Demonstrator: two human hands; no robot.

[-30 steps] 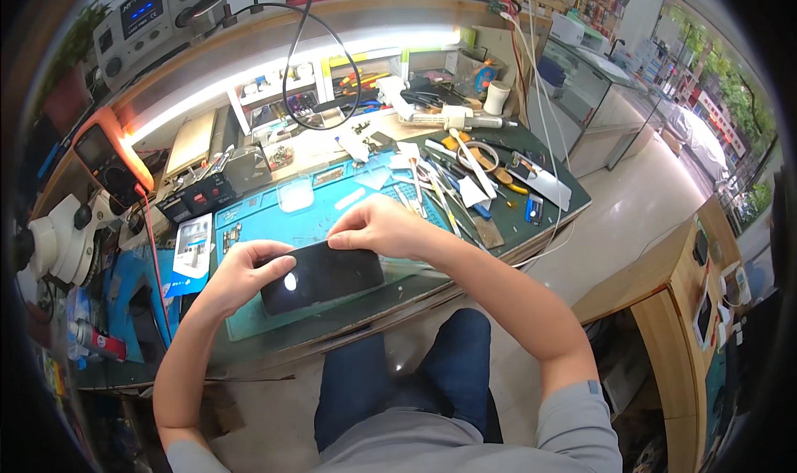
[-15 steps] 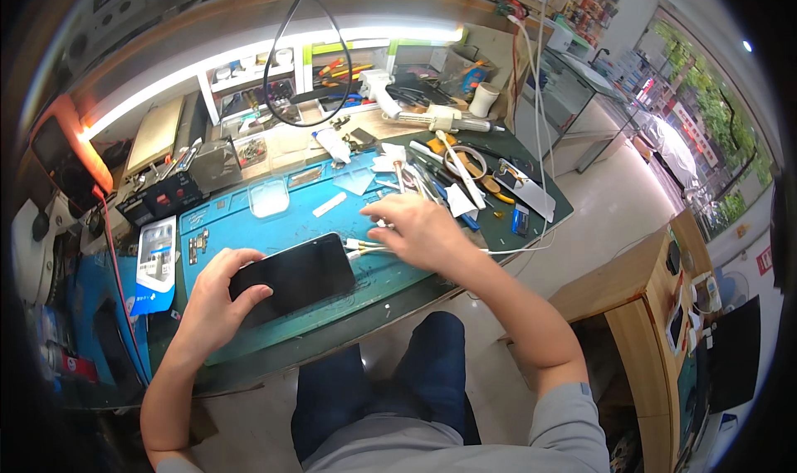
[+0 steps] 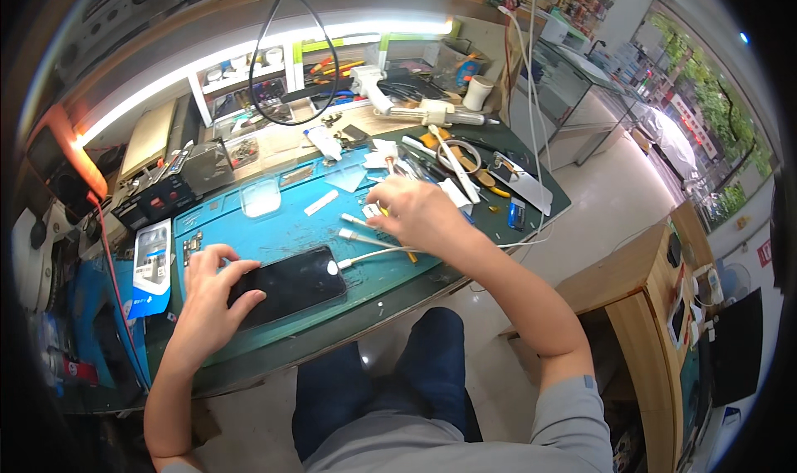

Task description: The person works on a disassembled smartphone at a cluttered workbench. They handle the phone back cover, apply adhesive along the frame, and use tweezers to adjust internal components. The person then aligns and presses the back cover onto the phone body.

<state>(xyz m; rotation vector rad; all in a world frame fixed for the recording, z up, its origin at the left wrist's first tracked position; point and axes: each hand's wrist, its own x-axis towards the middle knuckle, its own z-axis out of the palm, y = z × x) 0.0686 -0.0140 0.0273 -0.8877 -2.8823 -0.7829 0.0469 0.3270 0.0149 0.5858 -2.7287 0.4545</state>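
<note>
A black smartphone (image 3: 295,286) lies screen up on the blue work mat (image 3: 278,234). My left hand (image 3: 209,297) is closed round its left end, thumb along the near side and fingers at the far side. A white charging cable (image 3: 374,257) meets the phone's right end; its lead passes beneath my right forearm. My right hand (image 3: 422,214) hovers over the mat beyond the cable, its thumb and forefinger bent and apart. Close to those fingertips are a small white and yellow piece (image 3: 374,211) and two white-ended sticks or plugs (image 3: 357,236), whose kind is unclear.
Tweezers, pliers and a tape roll (image 3: 462,155) crowd the bench's right part. A clear plastic tray (image 3: 261,197) and a white tube (image 3: 324,143) stand farther back. An orange-cased meter (image 3: 75,153) is at the left. A black cable loop (image 3: 295,58) hangs over the back shelf.
The phone, tilted up in my left hand before, now lies flatter on the mat. The cable plug now shows at its right end. My right hand has shifted slightly left and away from me.
</note>
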